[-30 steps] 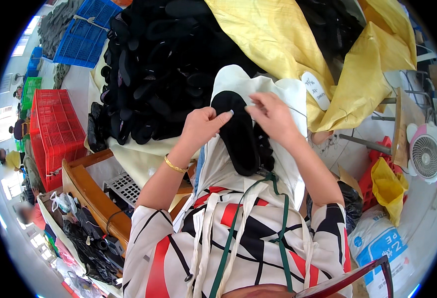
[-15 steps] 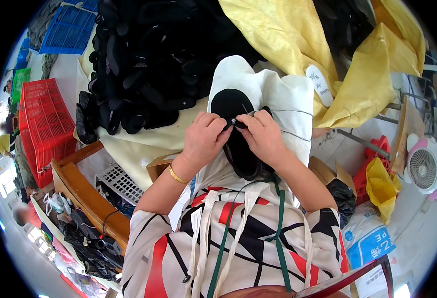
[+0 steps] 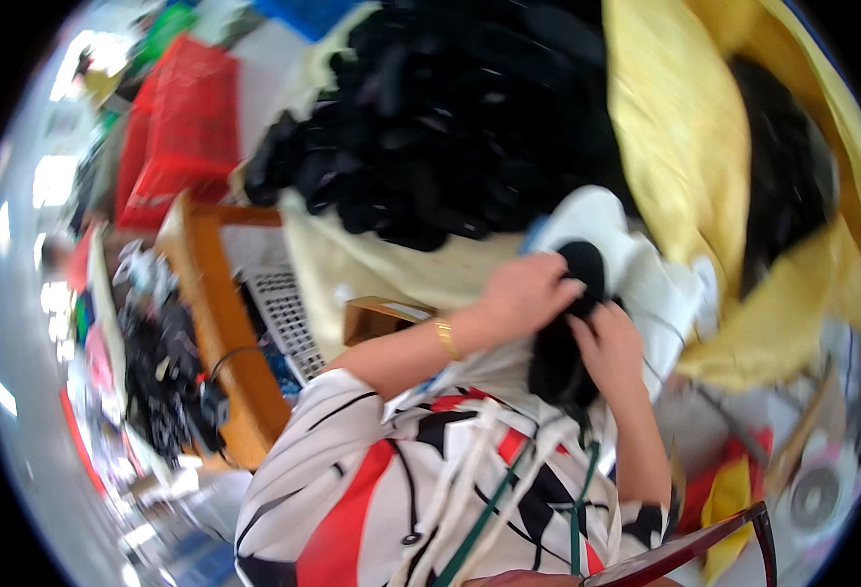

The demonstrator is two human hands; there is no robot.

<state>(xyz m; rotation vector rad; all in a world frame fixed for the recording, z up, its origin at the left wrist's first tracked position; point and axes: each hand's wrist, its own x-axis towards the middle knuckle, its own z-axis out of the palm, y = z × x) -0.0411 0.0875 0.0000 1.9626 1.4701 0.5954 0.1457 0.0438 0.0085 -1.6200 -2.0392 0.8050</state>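
A black shoe [image 3: 560, 364] lies on the white cloth [image 3: 667, 303] over my lap, its rounded toe pointing away from me. My left hand [image 3: 530, 295] is closed at the shoe's upper left side, thumb and fingers pinching its edge near the toe. On the other side my right hand [image 3: 611, 344] has its bent fingers closed on the shoe's right edge, close to the left fingertips. Motion blur hides the small details between the fingers.
Beyond my lap rises a large heap of black shoes [image 3: 430, 127] on cream cloth. Yellow sheeting [image 3: 680, 127] hangs at the right. To the left stand a wooden frame [image 3: 217, 333], a white slotted crate [image 3: 289, 318] and a red crate [image 3: 191, 127]. A fan [image 3: 817, 497] is at lower right.
The view has swung left and blurred, so lap and shoe appear farther right. Both hands stay at the shoe; the small shiny piece between the fingertips no longer shows.
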